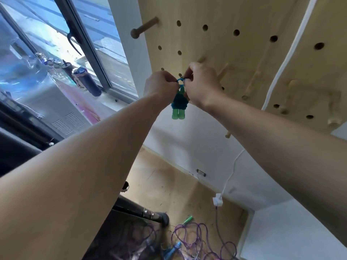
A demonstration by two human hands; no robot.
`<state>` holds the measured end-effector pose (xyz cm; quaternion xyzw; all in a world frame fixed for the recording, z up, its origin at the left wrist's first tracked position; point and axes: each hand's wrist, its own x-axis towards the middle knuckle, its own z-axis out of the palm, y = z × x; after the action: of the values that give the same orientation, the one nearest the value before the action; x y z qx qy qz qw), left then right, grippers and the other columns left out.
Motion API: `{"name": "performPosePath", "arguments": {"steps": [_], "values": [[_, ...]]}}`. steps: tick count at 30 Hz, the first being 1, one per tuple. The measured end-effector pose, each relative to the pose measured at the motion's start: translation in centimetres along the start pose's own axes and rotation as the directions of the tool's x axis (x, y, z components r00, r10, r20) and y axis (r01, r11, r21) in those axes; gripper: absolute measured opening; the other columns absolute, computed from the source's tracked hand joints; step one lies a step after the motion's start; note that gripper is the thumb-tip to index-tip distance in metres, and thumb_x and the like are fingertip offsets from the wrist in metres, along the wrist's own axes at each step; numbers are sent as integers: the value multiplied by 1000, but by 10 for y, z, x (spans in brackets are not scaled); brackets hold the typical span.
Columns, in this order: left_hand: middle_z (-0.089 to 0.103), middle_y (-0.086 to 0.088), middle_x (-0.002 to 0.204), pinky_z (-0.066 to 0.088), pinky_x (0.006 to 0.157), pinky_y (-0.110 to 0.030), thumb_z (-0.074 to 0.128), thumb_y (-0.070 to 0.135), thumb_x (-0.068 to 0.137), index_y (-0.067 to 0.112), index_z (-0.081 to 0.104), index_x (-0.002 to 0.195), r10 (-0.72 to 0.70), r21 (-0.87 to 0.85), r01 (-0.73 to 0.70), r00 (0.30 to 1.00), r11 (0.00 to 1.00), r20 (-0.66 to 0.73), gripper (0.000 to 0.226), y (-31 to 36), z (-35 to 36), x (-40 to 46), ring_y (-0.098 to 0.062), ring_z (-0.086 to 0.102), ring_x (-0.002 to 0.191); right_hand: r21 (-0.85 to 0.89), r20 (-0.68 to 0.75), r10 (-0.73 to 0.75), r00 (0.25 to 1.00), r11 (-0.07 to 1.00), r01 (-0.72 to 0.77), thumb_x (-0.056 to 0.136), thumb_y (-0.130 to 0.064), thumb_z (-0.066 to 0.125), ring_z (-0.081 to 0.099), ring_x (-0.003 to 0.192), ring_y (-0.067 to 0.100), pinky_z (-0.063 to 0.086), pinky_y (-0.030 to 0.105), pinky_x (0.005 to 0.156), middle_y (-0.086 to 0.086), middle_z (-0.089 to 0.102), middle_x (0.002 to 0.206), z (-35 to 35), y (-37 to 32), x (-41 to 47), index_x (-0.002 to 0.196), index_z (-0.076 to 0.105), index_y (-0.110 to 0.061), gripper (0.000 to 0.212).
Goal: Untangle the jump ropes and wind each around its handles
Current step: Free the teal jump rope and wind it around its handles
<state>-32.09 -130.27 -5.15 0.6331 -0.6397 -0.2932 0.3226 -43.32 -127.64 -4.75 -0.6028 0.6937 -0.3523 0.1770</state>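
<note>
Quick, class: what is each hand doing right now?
Left hand: pinches the blue rope loop.
Right hand: pinches the same loop.

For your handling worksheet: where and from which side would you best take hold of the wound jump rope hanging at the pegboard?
Grip the wound jump rope around its blue wrapped middle, coming from below: the paired green handle ends hang free there, while both hands crowd the top loop.

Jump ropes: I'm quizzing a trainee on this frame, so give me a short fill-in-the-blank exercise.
1. Both hands pinch the blue loop of the wound rope bundle in front of the wooden ____.
2. The bundle's two handles are ____ in colour.
3. The purple rope lies tangled on the ____.

Missing words: pegboard; green; floor
</note>
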Motion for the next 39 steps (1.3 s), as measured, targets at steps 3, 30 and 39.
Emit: {"name": "performPosePath", "arguments": {"steps": [3,30,39], "values": [[68,-3,105,48,74,-23,60,8,90,16,75,107,-43,-41,43,999,998,-1,23,-5,1,13,-18,61,96,-27,-28,-13,1000,1000,12,96,-6,47,68,82,29,58,47,77,9,67,98,2,2,8,93,56,-14,13],[74,-6,95,58,70,-31,68,19,88,17,79,98,138,258,-161,985,953,106,15,7,-2,37,-24,68,87,-304,55,-15,998,952,31,99,-9,52,62,99,28,38,28,72,12,62,112,-8,-7,27,110,60,-8,14],[74,-16,96,62,69,-23,57,0,96,5,72,98,-70,-170,125,953,978,296,16,14,-8,40,-18,75,75,-400,136,-29,990,913,81,98,-9,58,53,85,22,42,30,72,7,56,97,-21,-11,38,114,61,-5,17]]}}
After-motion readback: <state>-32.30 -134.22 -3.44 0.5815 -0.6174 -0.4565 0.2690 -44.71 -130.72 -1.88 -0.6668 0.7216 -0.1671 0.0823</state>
